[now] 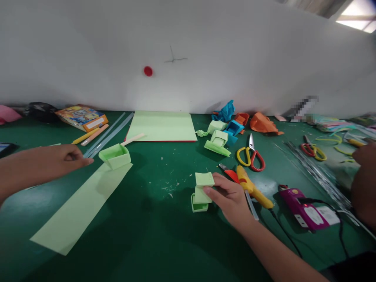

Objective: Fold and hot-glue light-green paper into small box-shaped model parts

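My right hand (230, 197) pinches a folded light green paper piece (203, 192) between thumb and fingers. A small open green paper box (200, 206) is just below it; whether the two are joined I cannot tell. At the left, my left hand (72, 157) has its fingers closed in a pinch, with anything between them hidden. Its fingertips are beside a larger open green paper box (116, 156). This box sits at the upper end of a long light green paper strip (79, 211) lying slanted on the green table (152, 243).
Near my right hand lie a yellow glue gun (254, 190), a red cutter (232, 173) and scissors (251, 154). Folded paper pieces (219, 138), a green paper pad (163, 126) and glue sticks (110, 135) lie farther back. A purple power strip (305, 209) and another person's hand (366, 160) are at right.
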`<state>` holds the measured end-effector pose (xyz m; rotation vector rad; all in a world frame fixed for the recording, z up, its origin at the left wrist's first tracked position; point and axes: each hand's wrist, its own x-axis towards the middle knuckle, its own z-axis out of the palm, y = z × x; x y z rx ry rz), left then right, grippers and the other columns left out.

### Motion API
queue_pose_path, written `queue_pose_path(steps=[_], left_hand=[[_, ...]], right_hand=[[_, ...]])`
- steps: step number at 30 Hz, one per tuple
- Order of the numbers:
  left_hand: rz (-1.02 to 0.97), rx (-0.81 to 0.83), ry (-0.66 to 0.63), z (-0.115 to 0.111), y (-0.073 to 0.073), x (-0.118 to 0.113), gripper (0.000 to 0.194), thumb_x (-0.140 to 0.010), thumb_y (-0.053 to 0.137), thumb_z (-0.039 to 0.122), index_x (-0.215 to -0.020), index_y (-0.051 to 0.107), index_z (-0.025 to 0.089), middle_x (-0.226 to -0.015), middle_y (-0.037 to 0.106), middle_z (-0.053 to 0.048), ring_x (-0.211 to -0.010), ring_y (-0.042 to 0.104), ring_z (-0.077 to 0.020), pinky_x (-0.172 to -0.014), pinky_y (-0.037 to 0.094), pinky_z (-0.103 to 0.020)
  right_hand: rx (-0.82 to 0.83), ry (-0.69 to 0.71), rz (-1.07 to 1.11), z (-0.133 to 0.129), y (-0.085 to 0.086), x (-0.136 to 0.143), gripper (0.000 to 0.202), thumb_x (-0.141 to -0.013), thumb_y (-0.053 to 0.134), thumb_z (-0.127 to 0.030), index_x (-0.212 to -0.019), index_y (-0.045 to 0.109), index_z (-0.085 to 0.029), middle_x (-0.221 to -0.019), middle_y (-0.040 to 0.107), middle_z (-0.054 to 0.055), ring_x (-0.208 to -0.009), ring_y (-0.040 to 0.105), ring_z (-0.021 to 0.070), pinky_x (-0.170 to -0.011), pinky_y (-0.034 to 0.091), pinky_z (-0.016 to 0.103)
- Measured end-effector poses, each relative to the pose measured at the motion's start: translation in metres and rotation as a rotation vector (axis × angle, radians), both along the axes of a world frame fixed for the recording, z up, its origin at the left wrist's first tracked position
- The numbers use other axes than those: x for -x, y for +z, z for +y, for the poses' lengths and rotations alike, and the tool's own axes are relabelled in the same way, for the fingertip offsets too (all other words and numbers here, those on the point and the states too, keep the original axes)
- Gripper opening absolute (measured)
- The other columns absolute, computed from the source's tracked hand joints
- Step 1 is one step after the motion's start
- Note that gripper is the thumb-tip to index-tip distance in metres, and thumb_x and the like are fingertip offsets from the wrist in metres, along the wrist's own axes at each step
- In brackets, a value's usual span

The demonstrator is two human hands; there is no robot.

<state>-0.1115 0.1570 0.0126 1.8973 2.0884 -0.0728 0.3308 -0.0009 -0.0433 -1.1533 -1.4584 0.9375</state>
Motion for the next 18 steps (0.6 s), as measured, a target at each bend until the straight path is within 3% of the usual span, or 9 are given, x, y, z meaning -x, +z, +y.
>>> queue_pose_path(steps=[3, 9, 14, 18], left_hand=[[0.015, 0.007, 0.014, 0.009, -0.005, 0.001, 0.082, -0.067, 0.073, 0.078, -0.115, 0.065, 0.012, -0.096, 0.073, -0.009, -0.085, 0.065, -0.0283, -0.074, 0.042, -0.03], [-0.016, -0.107, -0.152, 0.01, -0.032, -0.004, 0.111, -0.065, 0.075, 0.081, -0.144, 0.043, 0.009, -0.118, 0.066, -0.014, -0.101, 0.064, -0.0313, -0.078, 0.045, -0.031], [0.052, -0.151, -0.199, 0.018, -0.047, -0.003, 0.108, -0.073, 0.072, 0.077, -0.149, 0.036, 0.009, -0.124, 0.062, -0.018, -0.113, 0.06, -0.0345, -0.083, 0.045, -0.033], [-0.053, -0.203, -0.194, 0.018, -0.046, -0.008, 0.094, -0.072, 0.076, 0.072, -0.137, 0.051, 0.008, -0.111, 0.067, -0.015, -0.103, 0.064, -0.033, -0.082, 0.046, -0.034]], right_hand=[[0.004, 0.017, 0.0, -0.001, -0.001, 0.001, 0.013, -0.093, 0.07, -0.032, -0.086, 0.075, -0.022, -0.084, 0.061, 0.003, -0.076, 0.056, 0.0168, -0.065, 0.047, 0.028], [-0.04, 0.041, -0.067, -0.002, 0.0, 0.006, 0.014, -0.094, 0.068, -0.03, -0.085, 0.074, -0.021, -0.085, 0.064, 0.004, -0.074, 0.058, 0.017, -0.067, 0.047, 0.03], [-0.062, 0.052, -0.115, 0.001, 0.007, -0.001, 0.015, -0.093, 0.067, -0.031, -0.084, 0.074, -0.021, -0.089, 0.068, 0.006, -0.081, 0.063, 0.0193, -0.072, 0.051, 0.032], [-0.051, 0.001, -0.145, 0.004, 0.013, -0.012, 0.018, -0.093, 0.067, -0.029, -0.077, 0.071, -0.021, -0.083, 0.065, 0.004, -0.075, 0.06, 0.0172, -0.066, 0.048, 0.03]])
